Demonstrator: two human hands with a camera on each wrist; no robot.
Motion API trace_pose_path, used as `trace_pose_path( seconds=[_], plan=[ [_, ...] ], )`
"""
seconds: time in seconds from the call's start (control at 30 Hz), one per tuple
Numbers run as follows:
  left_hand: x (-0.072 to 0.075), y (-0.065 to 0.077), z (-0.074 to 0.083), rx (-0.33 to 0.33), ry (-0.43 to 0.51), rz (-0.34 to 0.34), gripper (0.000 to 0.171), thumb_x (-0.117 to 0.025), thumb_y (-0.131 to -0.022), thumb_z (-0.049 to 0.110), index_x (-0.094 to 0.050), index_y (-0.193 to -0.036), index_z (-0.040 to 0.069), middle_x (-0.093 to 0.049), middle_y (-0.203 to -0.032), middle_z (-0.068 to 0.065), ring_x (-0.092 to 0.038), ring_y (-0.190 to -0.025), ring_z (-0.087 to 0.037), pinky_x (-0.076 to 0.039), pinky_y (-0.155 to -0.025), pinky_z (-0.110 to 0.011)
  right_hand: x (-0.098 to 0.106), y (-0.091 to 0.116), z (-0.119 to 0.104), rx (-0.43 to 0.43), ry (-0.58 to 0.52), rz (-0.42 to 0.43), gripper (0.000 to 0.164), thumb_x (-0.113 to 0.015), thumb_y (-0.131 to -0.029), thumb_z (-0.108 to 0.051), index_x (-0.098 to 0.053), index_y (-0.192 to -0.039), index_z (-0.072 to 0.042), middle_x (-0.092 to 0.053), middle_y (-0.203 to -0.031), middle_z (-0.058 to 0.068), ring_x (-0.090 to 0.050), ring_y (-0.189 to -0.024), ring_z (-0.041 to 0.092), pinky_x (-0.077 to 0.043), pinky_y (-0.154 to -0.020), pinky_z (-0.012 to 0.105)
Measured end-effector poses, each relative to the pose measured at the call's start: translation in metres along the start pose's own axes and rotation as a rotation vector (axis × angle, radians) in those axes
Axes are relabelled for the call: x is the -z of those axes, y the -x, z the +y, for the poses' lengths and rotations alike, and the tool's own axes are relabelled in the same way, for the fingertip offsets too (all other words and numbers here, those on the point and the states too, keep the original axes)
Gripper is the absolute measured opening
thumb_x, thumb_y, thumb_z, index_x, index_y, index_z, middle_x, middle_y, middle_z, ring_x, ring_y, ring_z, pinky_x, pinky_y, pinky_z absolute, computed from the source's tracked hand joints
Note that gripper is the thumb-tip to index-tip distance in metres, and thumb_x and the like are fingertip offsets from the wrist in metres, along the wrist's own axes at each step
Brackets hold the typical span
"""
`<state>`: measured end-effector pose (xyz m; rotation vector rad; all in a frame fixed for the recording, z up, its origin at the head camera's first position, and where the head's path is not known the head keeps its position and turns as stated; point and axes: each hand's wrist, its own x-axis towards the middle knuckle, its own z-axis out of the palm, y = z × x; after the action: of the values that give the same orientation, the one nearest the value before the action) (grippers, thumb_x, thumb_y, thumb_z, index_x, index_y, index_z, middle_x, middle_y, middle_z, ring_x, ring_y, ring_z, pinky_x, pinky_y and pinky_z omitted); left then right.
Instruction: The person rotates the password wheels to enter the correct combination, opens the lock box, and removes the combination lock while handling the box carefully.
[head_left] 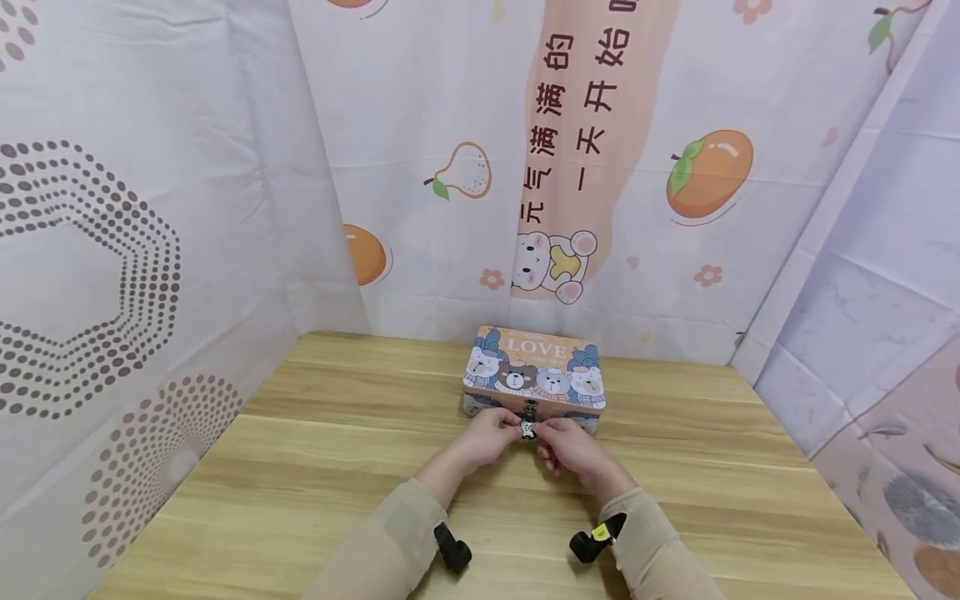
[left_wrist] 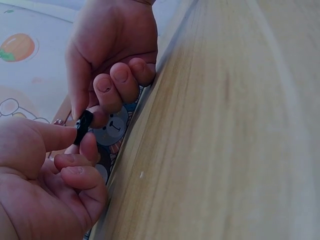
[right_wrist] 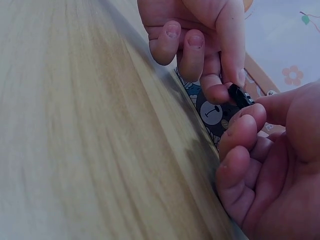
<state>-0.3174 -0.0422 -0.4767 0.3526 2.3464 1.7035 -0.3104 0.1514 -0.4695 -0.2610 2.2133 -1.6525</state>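
A tin box (head_left: 534, 367) with bears and the word LOVE on its lid sits on the table, lid down. At the middle of its front, by the metal clasp (head_left: 531, 406), is a small black padlock (head_left: 528, 430) with a pale face. My left hand (head_left: 486, 435) pinches the padlock from the left between thumb and forefinger. From the other side my right hand (head_left: 576, 450) pinches it too, its other fingers curled below. Both wrist views show the dark padlock (left_wrist: 83, 127) (right_wrist: 241, 96) between the fingertips; how its shackle stands is hidden.
The wood-grain table (head_left: 337, 467) spreads around the box on all sides. Close behind the box hangs a printed curtain (head_left: 420, 275), with further sheets at left and right. A small black camera (head_left: 452, 550) is strapped to each sleeve.
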Motion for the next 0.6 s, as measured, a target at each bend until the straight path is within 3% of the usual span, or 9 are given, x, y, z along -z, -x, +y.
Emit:
trace_pose_path(
  seconds=[0.33, 0.6],
  plan=[
    [0.0008, -0.0005, -0.0019, -0.014, 0.012, 0.009, 0.015, -0.061, -0.099, 0.007, -0.065, -0.109, -0.003, -0.067, -0.088, -0.007, -0.043, -0.052, -0.009, -0.036, -0.046, -0.023, 0.0016, -0.0008, 0.0, -0.003, -0.025, 0.034, 0.038, -0.047, -0.108, -0.03, -0.057, -0.093, 0.003, -0.053, -0.065, 0.005, -0.05, -0.052, 0.015, -0.041, -0.049, 0.027],
    [0.0003, -0.0006, -0.0039, -0.022, 0.015, 0.011, 0.016, -0.062, -0.098, 0.007, -0.065, -0.109, -0.003, -0.067, -0.089, -0.005, -0.046, -0.055, -0.01, -0.039, -0.049, -0.024, 0.0077, 0.0015, -0.0008, -0.042, -0.102, 0.076, 0.042, -0.048, -0.108, -0.037, -0.058, -0.118, 0.003, -0.056, -0.071, 0.006, -0.052, -0.056, 0.015, -0.042, -0.05, 0.027]
  ],
)
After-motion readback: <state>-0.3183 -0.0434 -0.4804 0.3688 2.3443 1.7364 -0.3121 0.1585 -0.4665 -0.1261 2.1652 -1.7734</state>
